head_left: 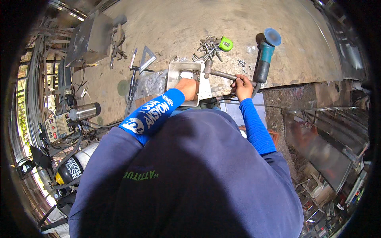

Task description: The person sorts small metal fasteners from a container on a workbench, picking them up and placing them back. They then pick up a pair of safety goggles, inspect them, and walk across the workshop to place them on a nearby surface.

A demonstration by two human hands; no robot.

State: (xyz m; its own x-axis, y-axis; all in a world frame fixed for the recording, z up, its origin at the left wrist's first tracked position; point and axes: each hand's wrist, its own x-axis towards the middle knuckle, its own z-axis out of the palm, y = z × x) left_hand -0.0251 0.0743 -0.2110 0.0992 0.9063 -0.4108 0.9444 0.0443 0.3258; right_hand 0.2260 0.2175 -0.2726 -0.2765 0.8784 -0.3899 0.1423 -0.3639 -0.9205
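A pale box (204, 90) with an open top stands at the bench's near edge. My left hand (188, 88) reaches into it; its fingers are hidden, so what they hold, if anything, does not show. A white piece (186, 74) lies inside the box, just beyond that hand. My right hand (243, 88) is closed around the handle end of a hammer (222, 74). The hammer lies nearly level, with its head over the box's far right corner.
An angle grinder (264, 59) rests right of the hammer. Beyond the box are metal clamps (209, 48) and a green tape measure (226, 44). A set square (147, 59) and a welding torch (132, 85) lie to the left. A steel tumbler (85, 111) stands near a welding machine (58, 127).
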